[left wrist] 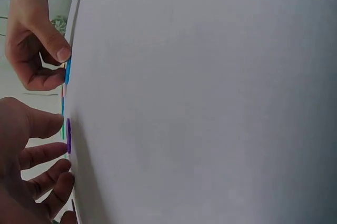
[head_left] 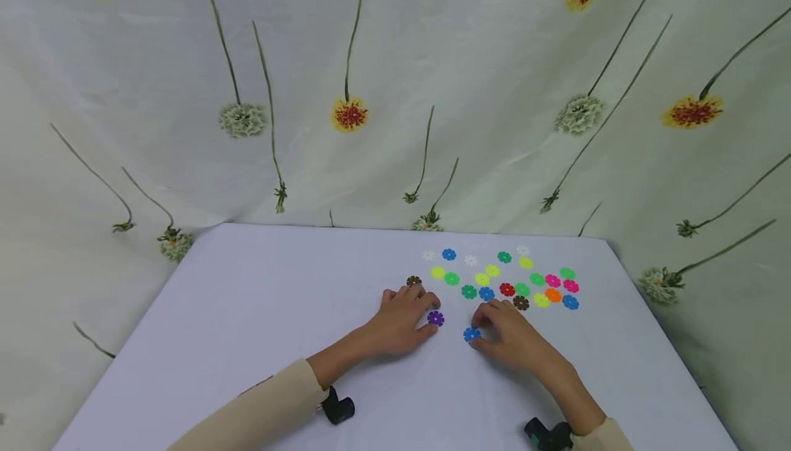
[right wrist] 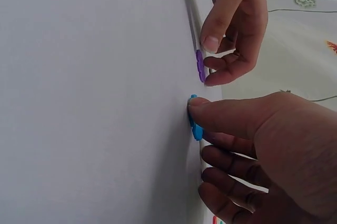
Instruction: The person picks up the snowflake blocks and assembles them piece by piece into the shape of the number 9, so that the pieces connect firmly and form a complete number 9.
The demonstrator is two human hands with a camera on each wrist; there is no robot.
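A purple flower-shaped disc [head_left: 435,318] lies between the thumb and index finger of my left hand [head_left: 402,320], which pinches it at its edges. My right hand [head_left: 509,338] pinches a blue flower-shaped disc [head_left: 472,334] between thumb and index finger, a short way to the right. In the right wrist view the blue disc [right wrist: 196,119] is tilted, with my thumb on its face, and the purple disc [right wrist: 200,67] is by the left hand's fingertips. The left wrist view shows both the purple disc [left wrist: 69,135] and the blue disc [left wrist: 68,71] edge-on.
Beyond the hands, several loose discs lie on the white table [head_left: 247,300], among them red [head_left: 507,290], orange [head_left: 553,295], green and yellow ones. A brown disc [head_left: 414,280] lies just past my left fingers. A flower-printed cloth [head_left: 494,94] hangs behind the table.
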